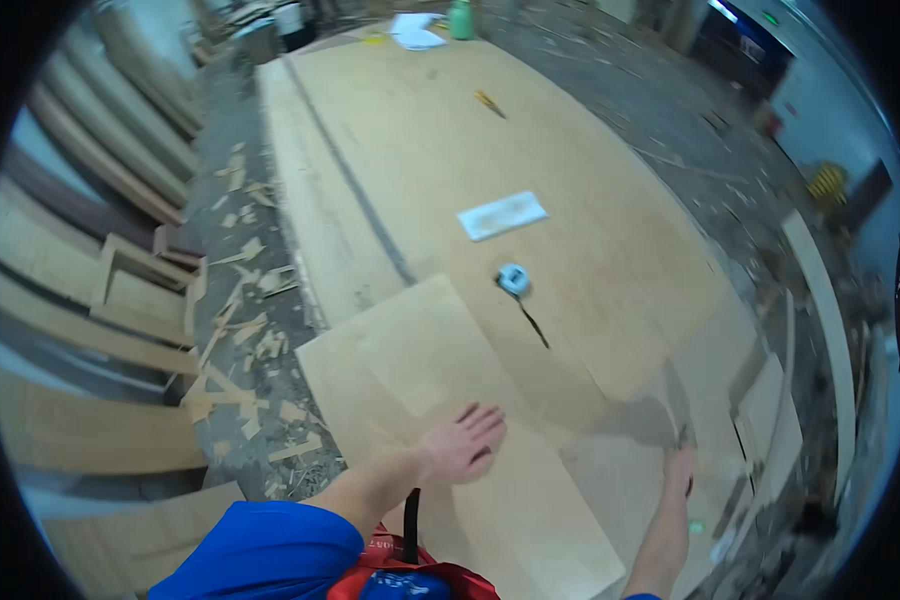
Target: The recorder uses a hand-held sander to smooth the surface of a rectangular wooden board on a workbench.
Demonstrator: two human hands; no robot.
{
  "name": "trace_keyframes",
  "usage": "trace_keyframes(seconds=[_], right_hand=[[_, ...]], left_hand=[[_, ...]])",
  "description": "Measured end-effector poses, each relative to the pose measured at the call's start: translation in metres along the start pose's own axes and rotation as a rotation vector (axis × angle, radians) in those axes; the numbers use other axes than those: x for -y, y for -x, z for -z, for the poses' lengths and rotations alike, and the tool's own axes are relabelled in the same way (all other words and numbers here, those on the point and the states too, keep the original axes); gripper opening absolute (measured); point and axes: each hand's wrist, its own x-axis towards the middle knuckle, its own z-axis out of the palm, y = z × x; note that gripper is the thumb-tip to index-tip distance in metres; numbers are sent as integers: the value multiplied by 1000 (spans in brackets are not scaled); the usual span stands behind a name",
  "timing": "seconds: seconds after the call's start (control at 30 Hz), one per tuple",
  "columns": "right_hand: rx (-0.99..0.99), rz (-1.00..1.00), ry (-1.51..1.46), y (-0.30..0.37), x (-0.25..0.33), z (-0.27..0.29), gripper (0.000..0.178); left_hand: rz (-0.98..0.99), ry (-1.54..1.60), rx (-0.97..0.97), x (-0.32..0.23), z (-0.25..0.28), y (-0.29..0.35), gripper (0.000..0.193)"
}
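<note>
My left hand (462, 443) lies flat on a pale rectangular plywood panel (425, 340), fingers stretched out and nothing in them. The panel rests at an angle on a larger plywood worktop (590, 230). To the right, my right hand (679, 470) is closed over the worktop's right part. A small dark-tipped thing (683, 436) sticks out of its far end, too blurred to name. Beyond the panel lies a light blue tape measure (513, 279) with a black strap. Past it is a flat white-and-blue rectangular piece (502, 215).
A yellow-handled cutter (489, 102) lies farther up the worktop. White papers (417, 32) and a green bottle (460, 20) stand at its far end. Wooden boards and frames (90, 420) lean along the left. Wood scraps (260, 345) litter the floor. A long pale strip (830, 340) is at right.
</note>
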Motion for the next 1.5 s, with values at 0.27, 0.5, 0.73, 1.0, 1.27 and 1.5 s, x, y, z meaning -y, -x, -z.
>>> trace_keyframes(seconds=[0.27,0.5,0.73,1.0,1.27,1.5], right_hand=[[90,82,258,-35,45,14,25],[34,70,329,-25,55,25,24],[74,-30,351,25,44,16,31],[277,-745,-1448,144,30,3,11],[272,-955,-1705,434,125,-6,18],[111,-822,-1722,543,194,-28,25]], left_hand=[[10,-10,120,-9,12,-2,67],[-15,-14,117,-8,8,-5,67],[-18,-1,120,-3,10,0,67],[-52,48,105,5,8,3,69],[-118,58,99,15,-3,6,71],[-231,27,189,34,28,7,69]])
